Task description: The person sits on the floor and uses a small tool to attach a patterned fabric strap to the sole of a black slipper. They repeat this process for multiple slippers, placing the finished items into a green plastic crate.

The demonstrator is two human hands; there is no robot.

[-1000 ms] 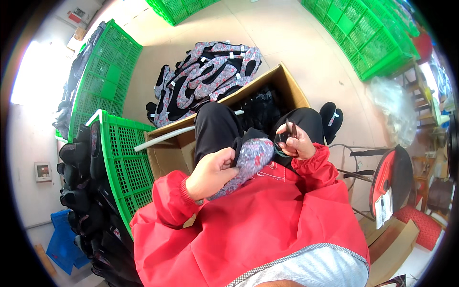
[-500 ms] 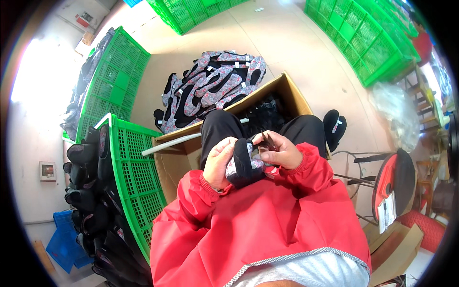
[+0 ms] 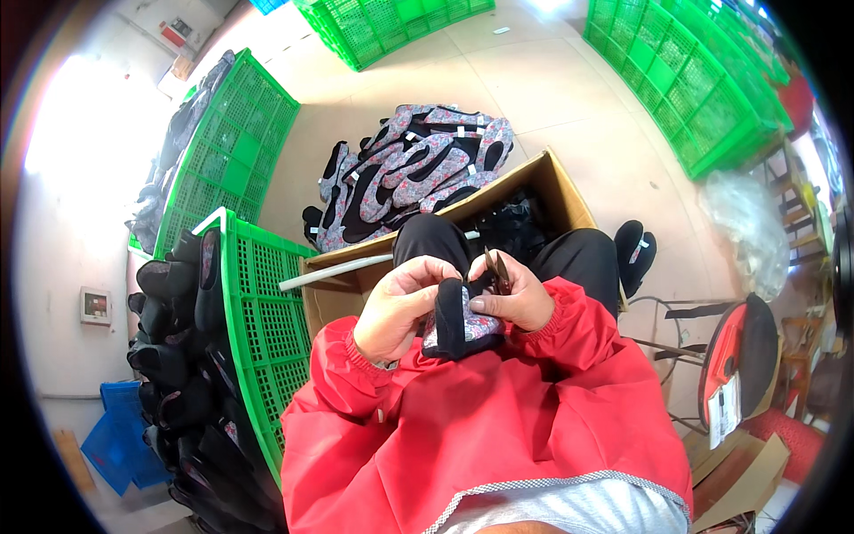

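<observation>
A cloth slipper (image 3: 451, 322), black with a grey and red floral print, is held over my lap between both hands. My left hand (image 3: 394, 310) is closed, pinching the slipper's upper edge between thumb and fingers. Dark thread snips (image 3: 497, 270) sit in my closed right hand (image 3: 527, 301), their blades pointing up and away from me. The right thumb also presses on the slipper's printed side. Part of the slipper is hidden behind my fingers.
Beyond my knees stands an open cardboard box (image 3: 569, 191) with black items inside and a pale tube (image 3: 334, 271) across it. A slipper pile (image 3: 400, 178) lies on the floor. Green crates (image 3: 262, 294) flank me, black slippers (image 3: 169, 356) beside the left one. A round stool (image 3: 743, 360) stands right.
The slipper has been turned in my hands, and more of its printed side shows. My left hand has shifted its hold to the upper edge. The view has swung slightly.
</observation>
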